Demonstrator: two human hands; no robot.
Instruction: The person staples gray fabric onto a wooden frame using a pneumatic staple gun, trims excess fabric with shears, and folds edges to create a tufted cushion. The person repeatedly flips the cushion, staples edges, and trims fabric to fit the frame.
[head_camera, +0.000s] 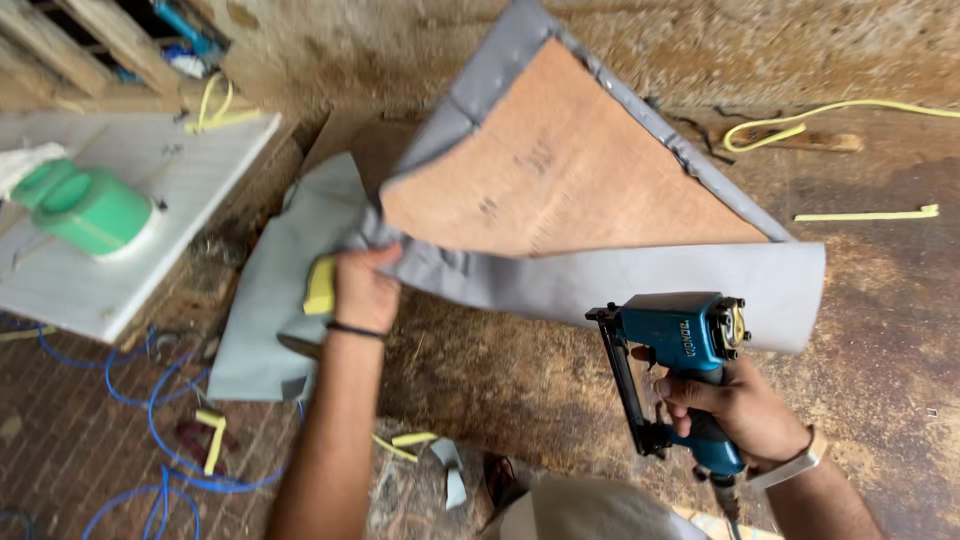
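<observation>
While the wooden board (560, 170) lies flat on the stained worktop (880, 300), its grey fabric (620, 280) wraps round the edges and hangs loose along the near side; the board looks stiff and fairly light, the fabric soft, limp and likely to slip or wrinkle unless it is pulled taut; the best hold seems to be the bunched corner, close to the board's edge. The left hand (362, 290) has its fingers closed on that corner, pinching the fabric together with a strip of yellow foam (320, 287); the right hand (735, 405) has its fingers wrapped round the handle of a blue staple gun (670, 375), held just below the loose flap, apart from the board. A second grey sheet (270, 300) lies under the left hand; blue hose (160, 440) loops on the floor; a green jug (85, 205) rests on a white slab (170, 190); yellow foam scraps (865, 214) lie on the worktop well clear of the board.
</observation>
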